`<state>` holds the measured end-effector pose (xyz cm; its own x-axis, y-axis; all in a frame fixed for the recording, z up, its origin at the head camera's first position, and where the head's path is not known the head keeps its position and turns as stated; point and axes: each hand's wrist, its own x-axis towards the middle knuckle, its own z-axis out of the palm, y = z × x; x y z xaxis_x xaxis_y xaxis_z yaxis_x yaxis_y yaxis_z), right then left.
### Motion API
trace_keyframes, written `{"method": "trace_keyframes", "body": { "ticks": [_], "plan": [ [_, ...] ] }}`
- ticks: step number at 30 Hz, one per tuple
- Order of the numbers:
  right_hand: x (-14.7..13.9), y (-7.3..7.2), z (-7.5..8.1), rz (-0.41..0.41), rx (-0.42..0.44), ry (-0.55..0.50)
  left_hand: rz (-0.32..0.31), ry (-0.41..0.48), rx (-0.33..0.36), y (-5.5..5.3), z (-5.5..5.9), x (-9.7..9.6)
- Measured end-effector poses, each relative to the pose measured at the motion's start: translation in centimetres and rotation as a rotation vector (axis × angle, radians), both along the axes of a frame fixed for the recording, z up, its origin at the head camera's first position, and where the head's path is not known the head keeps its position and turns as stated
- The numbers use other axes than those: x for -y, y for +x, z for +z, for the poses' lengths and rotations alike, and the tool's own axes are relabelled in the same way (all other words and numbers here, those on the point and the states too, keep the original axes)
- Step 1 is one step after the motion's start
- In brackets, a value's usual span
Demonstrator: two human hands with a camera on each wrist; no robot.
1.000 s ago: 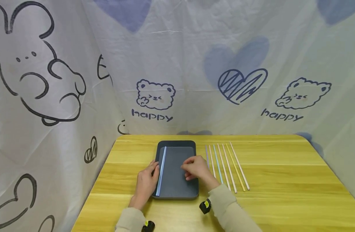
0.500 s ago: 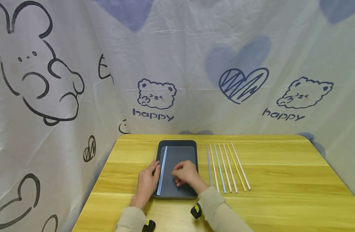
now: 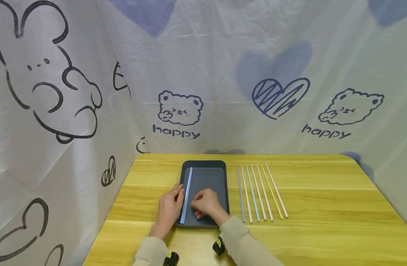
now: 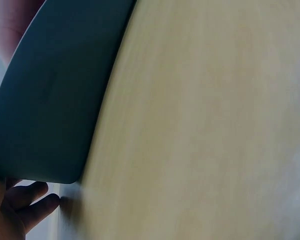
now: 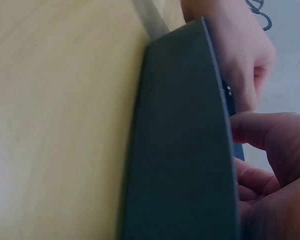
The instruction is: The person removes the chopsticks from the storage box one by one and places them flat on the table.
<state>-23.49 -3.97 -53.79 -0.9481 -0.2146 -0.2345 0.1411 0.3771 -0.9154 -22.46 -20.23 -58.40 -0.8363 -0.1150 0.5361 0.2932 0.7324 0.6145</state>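
In the head view my left hand holds the left long side of a dark grey tray, thumb at the rim and fingers outside the wall. Inside, along that side, lies a narrow light blue strip that looks like two sticks together. My right hand is over the middle of the tray, fingers loosely bent, fingertips pointing toward the strip; no stick shows in it. The right wrist view has its thumb and bent fingers behind the tray's near wall, partly hidden.
To the right of the tray, several thin sticks lie roughly lengthwise on the wooden table: purple, light blue, yellow and pale pink. A printed cloth hangs behind the table.
My right hand has moved left across the tray, from its right side toward the blue strip, and slightly nearer to me. The left hand keeps its place on the tray's side.
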Motion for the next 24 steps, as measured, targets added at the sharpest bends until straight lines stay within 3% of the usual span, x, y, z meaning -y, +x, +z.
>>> {"method": "trace_keyframes", "body": {
  "ticks": [7, 24],
  "plan": [
    [0.8, 0.2, -0.8, 0.000, -0.019, 0.015, 0.006, 0.015, 0.007, -0.1, -0.2, 0.0],
    [1.9, 0.8, -1.7, 0.018, -0.157, 0.089, 0.000, 0.016, -0.011, -0.2, -0.6, 0.1]
  ]
}}
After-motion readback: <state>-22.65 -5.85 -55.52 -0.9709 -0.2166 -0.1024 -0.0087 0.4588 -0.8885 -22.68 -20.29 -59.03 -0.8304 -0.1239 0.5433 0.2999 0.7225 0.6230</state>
